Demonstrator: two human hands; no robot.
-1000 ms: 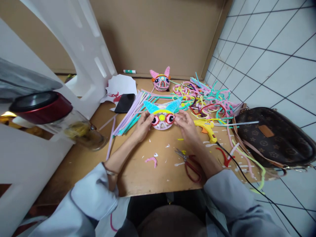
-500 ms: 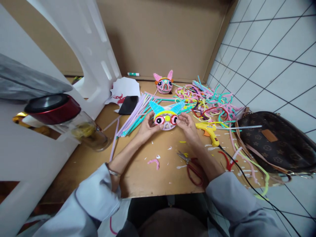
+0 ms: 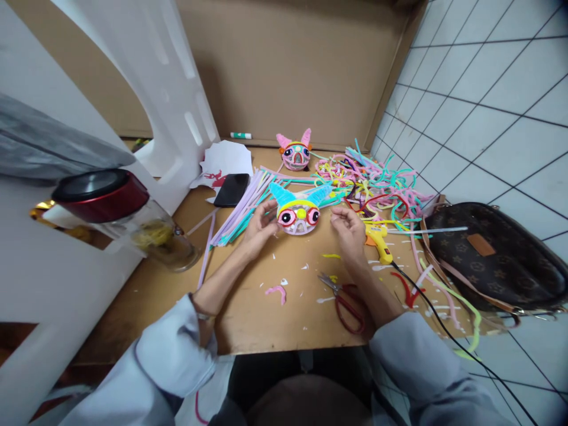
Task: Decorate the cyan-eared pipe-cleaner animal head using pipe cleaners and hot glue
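Observation:
A pipe-cleaner animal head faces me in the middle of the table, with blue ears, a yellow band and nose, and red-rimmed eyes. My left hand is at its left side, fingers apart and slightly curved; whether the fingertips still touch it, I cannot tell. A gap separates the head from my right hand, which is empty, its fingers loosely bent and apart. Close to the right hand lies a yellow glue gun. Red-handled scissors rest by my right forearm.
Behind stands a similar pink-eared head. Loose pipe cleaners pile up at the back right; straight ones lie left, near a black phone. A glass bottle and a brown bag flank the workspace. Scraps dot the front.
My right hand has let go of the blue-eared head and moved right, toward the glue gun. My left hand has loosened and drawn slightly left. The head stays in place.

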